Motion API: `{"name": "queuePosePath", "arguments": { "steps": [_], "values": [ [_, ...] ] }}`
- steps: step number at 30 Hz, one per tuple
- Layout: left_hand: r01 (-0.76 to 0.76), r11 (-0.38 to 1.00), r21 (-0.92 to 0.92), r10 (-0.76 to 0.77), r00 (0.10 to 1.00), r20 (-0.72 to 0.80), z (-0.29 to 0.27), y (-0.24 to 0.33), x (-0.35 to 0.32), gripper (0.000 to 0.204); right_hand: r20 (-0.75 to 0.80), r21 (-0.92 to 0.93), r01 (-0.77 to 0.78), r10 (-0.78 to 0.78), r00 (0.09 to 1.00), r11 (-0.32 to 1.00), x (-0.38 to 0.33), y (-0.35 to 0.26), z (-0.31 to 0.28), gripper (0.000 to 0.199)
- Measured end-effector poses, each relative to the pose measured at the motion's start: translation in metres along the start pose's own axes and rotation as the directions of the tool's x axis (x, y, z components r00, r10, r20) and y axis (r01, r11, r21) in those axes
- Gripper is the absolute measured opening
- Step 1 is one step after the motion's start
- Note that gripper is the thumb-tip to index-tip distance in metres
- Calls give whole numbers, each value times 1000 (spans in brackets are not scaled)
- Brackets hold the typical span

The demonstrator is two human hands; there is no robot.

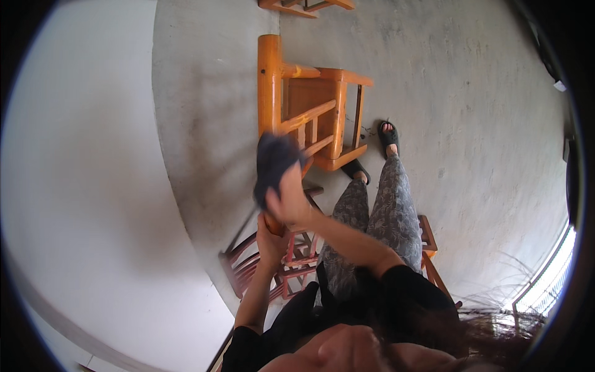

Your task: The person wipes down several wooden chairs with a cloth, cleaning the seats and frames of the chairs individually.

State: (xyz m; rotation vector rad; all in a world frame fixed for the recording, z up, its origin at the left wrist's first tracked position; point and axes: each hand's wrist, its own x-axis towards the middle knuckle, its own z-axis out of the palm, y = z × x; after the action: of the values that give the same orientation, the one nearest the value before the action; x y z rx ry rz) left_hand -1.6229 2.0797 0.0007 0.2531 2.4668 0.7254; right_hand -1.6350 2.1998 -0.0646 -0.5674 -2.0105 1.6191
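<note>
An orange-brown wooden chair [269, 80] with thick rounded posts stands in front of me, to the left of my legs. My left hand [271, 246] is closed around the near end of its thick rail. Just beyond it, my right hand [291, 197] grips a dark cloth [273, 162] pressed on the same rail. Hand and cloth are smeared by motion, and the cloth covers the rail's middle. The chair's seat and lower rungs show behind.
Reddish wooden slatted furniture [243, 263] is below my left hand. Another wooden piece [427, 235] stands beside my right leg. Part of a wooden frame [307, 7] shows at the far edge. A white wall [87, 155] rises on the left; the floor [465, 124] is grey.
</note>
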Motion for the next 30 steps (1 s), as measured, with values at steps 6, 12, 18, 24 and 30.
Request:
{"name": "queuePosePath", "arguments": {
  "steps": [6, 12, 18, 24, 30],
  "values": [
    [61, 998, -11, -61, 998, 15, 1, 2, 1, 52, -68, 77, -52, 57, 996, 996, 77, 97, -24, 39],
    [-166, 972, -168, 177, 983, 55, -24, 29, 38, 59, 356, 201, -111, 33, 934, 973, -3, 19, -4, 45],
    [-275, 949, -155, 264, 961, -86, 5, 22, 76, 59, 228, -831, 366, -343, 911, 418, 12, 119, 21, 44],
    [-235, 972, -26, 229, 964, -138, 7, 7, 79, 61, -324, -292, -139, 39, 945, 946, 32, 232, 11, 43],
    [-175, 985, -1, 174, 980, -95, 9, 23, 77, 58, -44, 362, -707, 769, 637, 607, 65, 350, -74, 19]
  ]
}}
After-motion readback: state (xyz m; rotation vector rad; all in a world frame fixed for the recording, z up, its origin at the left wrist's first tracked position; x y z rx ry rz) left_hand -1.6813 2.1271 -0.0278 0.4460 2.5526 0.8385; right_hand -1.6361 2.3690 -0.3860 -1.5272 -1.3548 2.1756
